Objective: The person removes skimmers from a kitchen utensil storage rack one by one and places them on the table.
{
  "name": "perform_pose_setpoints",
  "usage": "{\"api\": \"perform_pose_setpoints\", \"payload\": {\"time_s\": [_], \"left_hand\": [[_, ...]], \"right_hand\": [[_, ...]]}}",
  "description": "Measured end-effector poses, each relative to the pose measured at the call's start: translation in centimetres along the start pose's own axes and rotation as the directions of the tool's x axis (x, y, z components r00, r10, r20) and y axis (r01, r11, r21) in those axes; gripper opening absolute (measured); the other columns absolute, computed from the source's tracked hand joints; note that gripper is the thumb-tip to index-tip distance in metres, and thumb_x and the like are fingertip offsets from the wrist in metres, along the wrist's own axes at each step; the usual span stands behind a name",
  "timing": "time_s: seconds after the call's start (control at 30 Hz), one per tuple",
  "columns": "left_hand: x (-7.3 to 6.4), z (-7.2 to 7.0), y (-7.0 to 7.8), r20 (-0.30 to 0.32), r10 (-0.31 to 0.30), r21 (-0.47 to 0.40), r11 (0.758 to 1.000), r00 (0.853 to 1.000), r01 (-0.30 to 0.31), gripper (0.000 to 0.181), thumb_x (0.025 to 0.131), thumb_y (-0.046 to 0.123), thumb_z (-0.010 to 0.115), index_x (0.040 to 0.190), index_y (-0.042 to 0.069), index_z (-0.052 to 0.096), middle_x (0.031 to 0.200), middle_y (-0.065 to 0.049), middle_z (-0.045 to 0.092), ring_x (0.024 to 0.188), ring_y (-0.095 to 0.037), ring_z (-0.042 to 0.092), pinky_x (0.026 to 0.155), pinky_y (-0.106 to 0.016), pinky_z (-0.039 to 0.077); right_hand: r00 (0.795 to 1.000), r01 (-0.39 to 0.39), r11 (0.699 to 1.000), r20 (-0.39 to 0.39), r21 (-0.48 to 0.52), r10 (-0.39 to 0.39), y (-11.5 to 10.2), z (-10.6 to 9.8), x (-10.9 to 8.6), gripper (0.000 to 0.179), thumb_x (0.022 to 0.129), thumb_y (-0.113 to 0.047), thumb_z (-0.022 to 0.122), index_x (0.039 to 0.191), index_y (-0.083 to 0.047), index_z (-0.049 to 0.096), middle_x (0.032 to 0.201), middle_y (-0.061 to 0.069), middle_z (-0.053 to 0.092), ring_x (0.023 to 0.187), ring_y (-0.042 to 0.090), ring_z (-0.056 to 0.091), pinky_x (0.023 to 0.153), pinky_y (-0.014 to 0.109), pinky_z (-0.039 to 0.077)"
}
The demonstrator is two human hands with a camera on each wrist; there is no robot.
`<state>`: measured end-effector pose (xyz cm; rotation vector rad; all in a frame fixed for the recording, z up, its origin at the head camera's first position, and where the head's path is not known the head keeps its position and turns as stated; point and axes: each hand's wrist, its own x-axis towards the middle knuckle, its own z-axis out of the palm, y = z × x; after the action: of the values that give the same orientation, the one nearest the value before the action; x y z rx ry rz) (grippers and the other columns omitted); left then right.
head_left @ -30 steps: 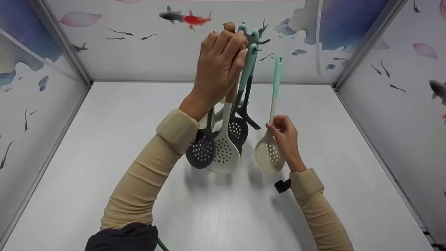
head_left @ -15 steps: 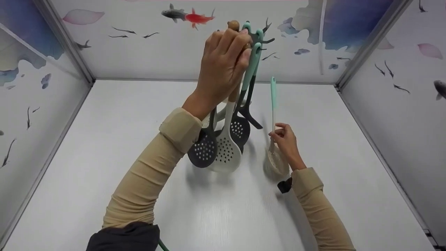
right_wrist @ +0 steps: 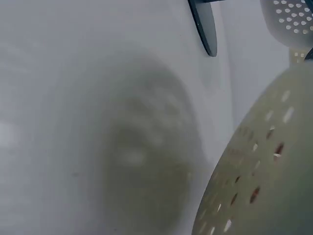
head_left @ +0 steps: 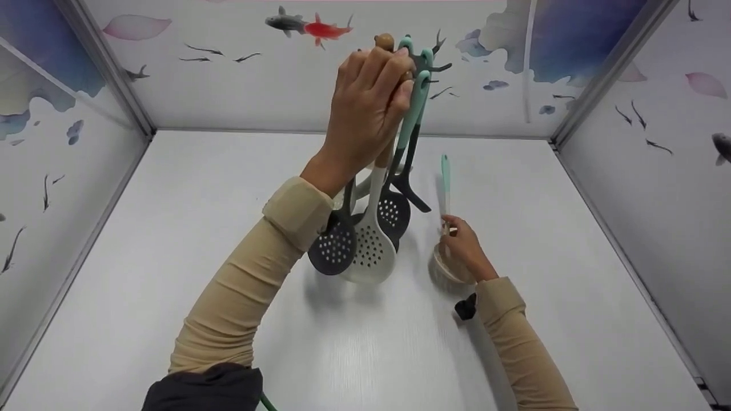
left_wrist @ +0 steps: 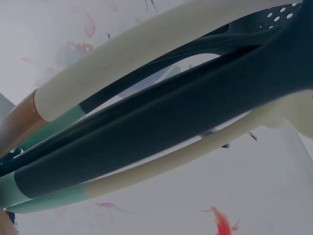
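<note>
My left hand (head_left: 368,97) grips the top of a dark hooked utensil rack (head_left: 441,67), mostly hidden behind the fingers. Several kitchen tools hang below it. Among them are a black skimmer (head_left: 332,245), a white skimmer (head_left: 370,248) with a wooden handle and a black slotted spoon (head_left: 393,210) under mint handles. In the left wrist view a black tool handle (left_wrist: 137,132) crosses close up. My right hand (head_left: 464,245) pinches the lower handle of a cream skimmer (head_left: 447,274) with a mint handle end. Its holed bowl (right_wrist: 264,161) fills the right wrist view's lower right.
The white table (head_left: 365,348) lies below the hands, with the cream skimmer's shadow (right_wrist: 151,147) on it. Fish-printed white panels (head_left: 217,97) enclose the back and both sides. A green cable (head_left: 267,402) shows by the left sleeve.
The right hand has lowered the cream skimmer toward the table, and its handle top has dropped and foreshortened. The left hand and hanging tools have hardly moved.
</note>
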<state>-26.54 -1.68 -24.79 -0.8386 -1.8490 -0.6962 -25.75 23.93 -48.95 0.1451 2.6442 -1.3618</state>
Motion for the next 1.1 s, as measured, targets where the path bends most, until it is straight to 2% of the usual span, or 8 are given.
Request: {"api": "perform_pose_setpoints", "payload": {"time_s": [0.1,0.23,0.47,0.63,0.8,1.0,1.1], "left_hand": [[0.1,0.0,0.0,-0.002,-0.002,-0.008,1.000,1.000,0.002,0.029,0.093,0.022,0.045,0.115,0.010,0.057,0.106,-0.008,0.057,0.104,-0.021,0.045,0.103,-0.032,0.031],[0.0,0.1,0.0,-0.010,-0.002,-0.016,1.000,1.000,0.002,0.028,0.092,0.022,0.045,0.115,0.010,0.057,0.105,-0.008,0.057,0.104,-0.021,0.045,0.103,-0.032,0.031],[0.0,0.2,0.1,-0.005,-0.001,-0.013,1.000,1.000,0.001,0.028,0.092,0.022,0.045,0.115,0.010,0.057,0.105,-0.008,0.056,0.104,-0.021,0.045,0.102,-0.032,0.031],[-0.1,0.1,0.0,-0.003,-0.003,-0.015,1.000,1.000,0.003,0.028,0.093,0.022,0.045,0.115,0.010,0.057,0.106,-0.008,0.056,0.105,-0.021,0.045,0.103,-0.032,0.031],[-0.1,0.0,-0.1,-0.009,-0.003,-0.015,1.000,1.000,0.003,0.028,0.092,0.021,0.045,0.116,0.009,0.057,0.105,-0.008,0.056,0.104,-0.021,0.045,0.102,-0.033,0.031],[0.0,0.1,-0.1,-0.012,-0.002,-0.019,1.000,1.000,0.002,0.028,0.092,0.021,0.045,0.115,0.009,0.057,0.105,-0.007,0.056,0.103,-0.021,0.045,0.102,-0.032,0.031],[0.0,0.2,-0.1,-0.012,-0.006,-0.020,1.000,1.000,0.005,0.027,0.092,0.021,0.045,0.114,0.010,0.057,0.106,-0.007,0.057,0.103,-0.021,0.045,0.103,-0.032,0.031]], "right_hand": [[0.999,0.011,0.996,0.048,-0.086,-0.007,0.5,0.2,0.1,0.053,0.086,-0.003,0.046,0.138,0.002,0.038,0.134,0.023,0.039,0.121,0.036,0.043,0.100,0.046,0.038],[0.994,0.097,0.980,0.065,-0.176,-0.087,0.8,0.4,0.2,0.049,0.084,0.001,0.048,0.133,0.006,0.044,0.132,0.027,0.041,0.117,0.040,0.046,0.099,0.049,0.039],[0.987,0.157,0.964,0.070,-0.215,-0.145,1.1,0.4,0.2,0.045,0.083,0.001,0.051,0.127,0.003,0.052,0.132,0.023,0.046,0.104,0.034,0.051,0.088,0.045,0.043],[0.973,0.224,0.946,0.101,-0.234,-0.206,1.2,0.4,0.2,0.040,0.083,0.000,0.051,0.123,0.003,0.056,0.129,0.023,0.051,0.102,0.034,0.052,0.089,0.047,0.043],[0.970,0.237,0.930,0.129,-0.283,-0.208,0.8,0.5,0.1,0.038,0.086,-0.003,0.052,0.123,0.003,0.057,0.129,0.023,0.052,0.106,0.037,0.051,0.092,0.049,0.042],[0.977,0.191,0.942,0.142,-0.276,-0.156,-0.2,-0.1,-0.1,0.039,0.092,-0.008,0.049,0.129,0.001,0.051,0.138,0.022,0.044,0.123,0.039,0.045,0.101,0.051,0.036],[0.975,0.212,0.940,0.123,-0.269,-0.185,-1.3,-0.6,-0.3,0.040,0.094,-0.009,0.047,0.133,0.001,0.046,0.140,0.023,0.041,0.126,0.041,0.041,0.103,0.051,0.034]]}}
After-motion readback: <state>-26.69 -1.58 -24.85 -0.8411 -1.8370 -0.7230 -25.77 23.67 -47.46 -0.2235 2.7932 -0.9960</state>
